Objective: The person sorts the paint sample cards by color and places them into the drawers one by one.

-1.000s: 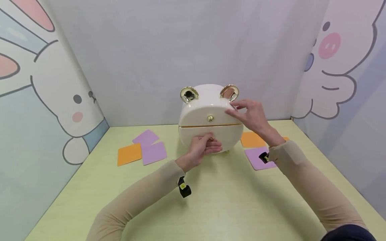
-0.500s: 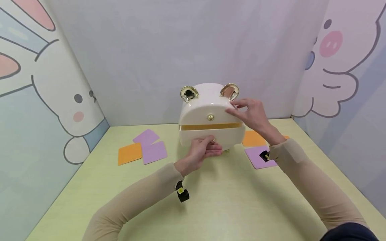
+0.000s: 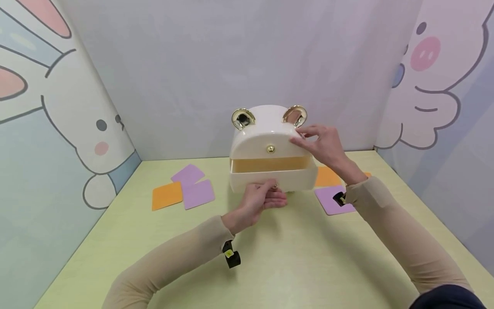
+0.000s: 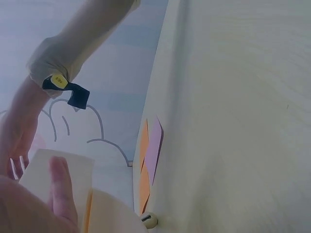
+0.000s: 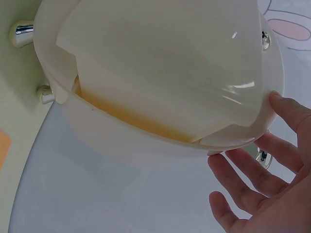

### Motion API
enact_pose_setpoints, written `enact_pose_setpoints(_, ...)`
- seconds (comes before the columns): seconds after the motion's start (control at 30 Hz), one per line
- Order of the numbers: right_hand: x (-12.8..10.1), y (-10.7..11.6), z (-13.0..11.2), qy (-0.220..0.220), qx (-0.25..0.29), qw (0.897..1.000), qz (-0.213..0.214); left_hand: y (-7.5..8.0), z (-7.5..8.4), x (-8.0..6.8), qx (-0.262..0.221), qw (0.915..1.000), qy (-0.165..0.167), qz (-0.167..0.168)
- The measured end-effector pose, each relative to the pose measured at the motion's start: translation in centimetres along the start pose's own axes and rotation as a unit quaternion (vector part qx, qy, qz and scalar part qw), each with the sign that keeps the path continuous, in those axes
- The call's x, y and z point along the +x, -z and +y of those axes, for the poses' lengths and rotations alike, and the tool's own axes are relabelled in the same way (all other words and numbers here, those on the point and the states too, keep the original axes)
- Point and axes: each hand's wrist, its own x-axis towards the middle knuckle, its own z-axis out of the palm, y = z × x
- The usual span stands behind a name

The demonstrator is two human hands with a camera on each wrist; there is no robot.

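A white two-drawer storage box (image 3: 266,115) with gold-rimmed ears stands on small gold feet at the table's far side. Its lower drawer (image 3: 243,179) is pulled partway out, showing a yellowish inside; the upper drawer, with a round gold knob (image 3: 271,149), is closed. My left hand (image 3: 255,201) pinches the lower drawer's knob between thumb and forefinger, the other fingers stretched out below. My right hand (image 3: 325,145) grips the box's upper right edge, below the right ear. In the right wrist view its thumb (image 5: 286,107) lies on the front and the fingers reach round the side.
On the table (image 3: 285,257), purple and orange cards (image 3: 198,194) lie to the left of the box. More orange and purple cards (image 3: 328,201) lie to its right, partly behind my right forearm. Cartoon-printed side panels and a plain back wall (image 3: 185,86) enclose the table.
The lower drawer has slid out from nearly closed to well open, toward me, with my left hand drawing back on its knob. My right hand has kept its hold on the box.
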Motion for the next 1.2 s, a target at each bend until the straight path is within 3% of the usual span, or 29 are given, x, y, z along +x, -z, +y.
enact_pose_setpoints(1.2,-0.1,0.0,-0.1,-0.007,-0.012,1.000,-0.001,-0.5,-1.7,-4.1,0.001,0.9998,0.005,-0.018)
